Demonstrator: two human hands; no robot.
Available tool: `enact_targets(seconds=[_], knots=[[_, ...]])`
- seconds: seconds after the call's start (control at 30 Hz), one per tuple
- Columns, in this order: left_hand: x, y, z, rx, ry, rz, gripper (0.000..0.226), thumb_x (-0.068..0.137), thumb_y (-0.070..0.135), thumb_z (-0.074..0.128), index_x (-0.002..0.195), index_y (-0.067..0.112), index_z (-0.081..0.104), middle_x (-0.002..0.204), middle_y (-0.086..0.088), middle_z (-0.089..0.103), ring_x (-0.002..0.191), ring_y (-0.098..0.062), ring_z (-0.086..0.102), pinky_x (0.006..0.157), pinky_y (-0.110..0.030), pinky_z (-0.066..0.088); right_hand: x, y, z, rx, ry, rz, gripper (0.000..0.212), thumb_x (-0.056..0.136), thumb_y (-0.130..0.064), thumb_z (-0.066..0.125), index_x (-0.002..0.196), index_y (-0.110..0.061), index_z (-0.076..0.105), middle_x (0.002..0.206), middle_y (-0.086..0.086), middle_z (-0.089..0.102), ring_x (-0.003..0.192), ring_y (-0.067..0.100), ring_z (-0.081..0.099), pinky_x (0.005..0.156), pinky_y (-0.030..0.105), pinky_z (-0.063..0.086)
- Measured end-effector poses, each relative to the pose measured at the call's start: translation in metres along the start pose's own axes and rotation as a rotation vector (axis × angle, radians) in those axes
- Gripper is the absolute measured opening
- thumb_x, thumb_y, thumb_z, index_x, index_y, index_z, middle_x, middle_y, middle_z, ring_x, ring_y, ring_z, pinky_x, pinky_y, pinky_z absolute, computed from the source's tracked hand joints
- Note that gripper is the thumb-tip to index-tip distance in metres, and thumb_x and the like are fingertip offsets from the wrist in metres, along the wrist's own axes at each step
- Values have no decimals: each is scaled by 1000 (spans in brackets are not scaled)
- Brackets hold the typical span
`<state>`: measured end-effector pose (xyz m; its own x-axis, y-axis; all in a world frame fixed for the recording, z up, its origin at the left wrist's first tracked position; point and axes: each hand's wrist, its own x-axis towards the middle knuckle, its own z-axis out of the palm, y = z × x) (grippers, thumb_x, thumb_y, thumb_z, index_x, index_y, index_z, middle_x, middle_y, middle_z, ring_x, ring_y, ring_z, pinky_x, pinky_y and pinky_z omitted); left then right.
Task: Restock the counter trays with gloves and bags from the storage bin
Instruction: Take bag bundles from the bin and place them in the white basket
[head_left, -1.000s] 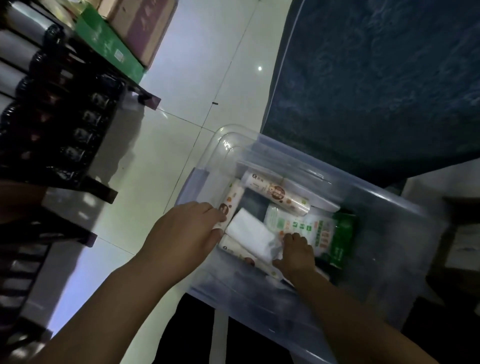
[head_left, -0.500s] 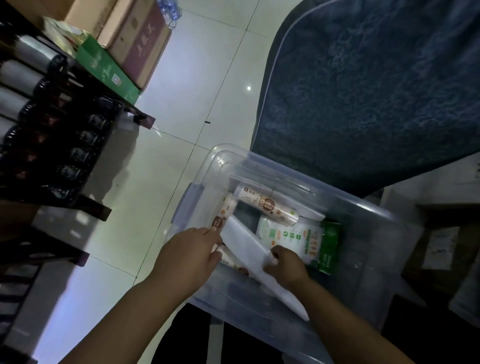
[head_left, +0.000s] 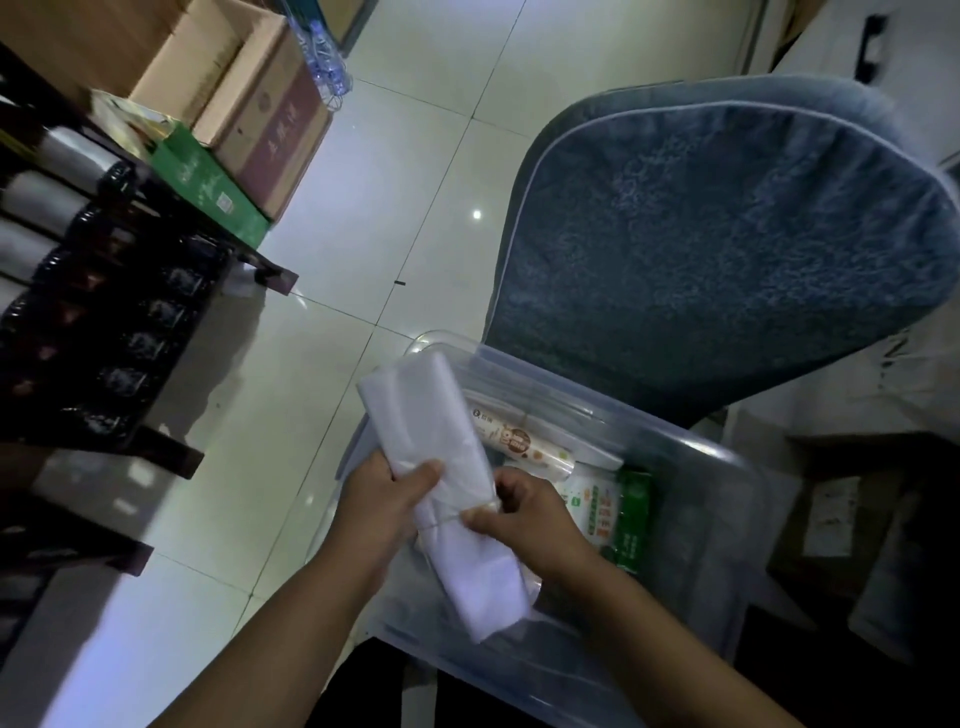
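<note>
The dark blue-grey upholstered cushion with pale piping (head_left: 727, 249) fills the upper right and leans over the far rim of the clear plastic storage bin (head_left: 691, 519). The bin sits on the glossy white tiled floor (head_left: 395, 171), probably kept low so its contents can be seen from above. To the left stands a dark shelf rack of black-capped bottles (head_left: 104, 322), and beyond it an open brown cardboard box (head_left: 260, 114) beside a flat green carton (head_left: 208, 182).

The long bundle of white translucent plastic bags (head_left: 436, 467), bound round its middle by a thin band, is held above the near left part of the bin, tilted with its upper end towards the rack. It is clear of the other stock, and no counter trays are in view, so the carrying step seems not yet begun.

Inside the bin lies a green and white printed flat packet (head_left: 618, 514) against the right side, and above it a white printed roll with an orange label (head_left: 519, 441) lying on its side.

The left hand (head_left: 384, 504) wraps the bundle from the left, thumb across its front and fingers curled behind, apparently bearing its weight. The right hand (head_left: 524, 514) pinches the bundle at the band between thumb and bent fingers, likely steadying the limp stack so it does not fan open.
</note>
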<state>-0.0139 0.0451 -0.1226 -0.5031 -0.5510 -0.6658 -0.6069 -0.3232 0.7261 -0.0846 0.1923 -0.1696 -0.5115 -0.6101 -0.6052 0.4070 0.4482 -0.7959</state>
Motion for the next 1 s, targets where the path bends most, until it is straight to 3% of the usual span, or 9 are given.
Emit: enact_targets(seconds=[0.07, 0.13, 0.2, 0.33, 0.5, 0.7, 0.87, 0.93, 1.0], knots=[[3, 2, -4, 64, 96, 44, 21, 83, 12, 67, 77, 29, 57, 78, 14, 65, 66, -2, 63, 51, -17, 46, 13, 7, -8, -207, 81, -77, 14, 81, -23, 71, 88, -33, 65, 92, -5, 68, 87, 13, 63, 71, 17, 51], [6, 1, -13, 144, 193, 70, 21, 83, 17, 67, 76, 31, 53, 78, 14, 61, 73, -5, 59, 55, -20, 42, 31, 20, -25, -612, 210, -133, 23, 87, -26, 64, 110, -25, 63, 113, 0, 63, 104, 19, 57, 84, 24, 46], [11, -4, -24, 187, 265, 75, 14, 84, 21, 66, 82, 29, 54, 80, 13, 60, 76, -7, 58, 57, -20, 41, 50, 33, -40, -857, 271, -133, 35, 92, -23, 56, 125, -15, 55, 128, 9, 56, 116, 25, 50, 94, 30, 40], [15, -11, -40, 183, 299, 68, 21, 83, 24, 65, 103, 23, 57, 89, 12, 63, 79, -7, 60, 57, -19, 41, 89, 55, -44, -1104, 279, -89, 45, 92, -10, 51, 136, -5, 41, 135, 17, 50, 122, 30, 47, 104, 34, 34], [15, -15, -46, 227, 297, 67, 26, 83, 24, 65, 107, 19, 59, 92, 5, 66, 78, -9, 62, 58, -16, 41, 111, 75, -34, -1213, 272, 87, 72, 87, 0, 51, 147, -5, 12, 148, 17, 32, 133, 29, 34, 108, 33, 33], [13, -19, -41, 211, 274, 75, 17, 83, 21, 64, 99, 24, 59, 88, 11, 66, 79, -5, 61, 59, -16, 41, 122, 75, -25, -1309, 260, 144, 79, 81, 0, 61, 145, -5, 14, 145, 21, 30, 126, 34, 38, 94, 36, 48], [15, -25, -37, 206, 269, 62, 15, 82, 19, 65, 89, 32, 58, 86, 12, 66, 80, -3, 61, 62, -18, 42, 128, 78, -22, -1298, 283, 150, 56, 86, -3, 56, 137, -3, 33, 135, 21, 43, 115, 31, 50, 84, 37, 51], [15, -26, -35, 209, 271, 62, 17, 82, 18, 65, 83, 34, 58, 84, 12, 66, 78, -1, 62, 61, -18, 42, 130, 79, -22, -1295, 288, 126, 39, 83, -2, 58, 121, -2, 50, 125, 20, 51, 102, 30, 58, 74, 37, 52], [15, -26, -33, 214, 272, 62, 20, 82, 17, 66, 80, 36, 57, 82, 12, 66, 75, 4, 62, 61, -18, 42, 129, 73, -23, -1341, 280, 60, 13, 73, -2, 69, 86, -1, 65, 95, 20, 64, 78, 31, 63, 61, 34, 51]])
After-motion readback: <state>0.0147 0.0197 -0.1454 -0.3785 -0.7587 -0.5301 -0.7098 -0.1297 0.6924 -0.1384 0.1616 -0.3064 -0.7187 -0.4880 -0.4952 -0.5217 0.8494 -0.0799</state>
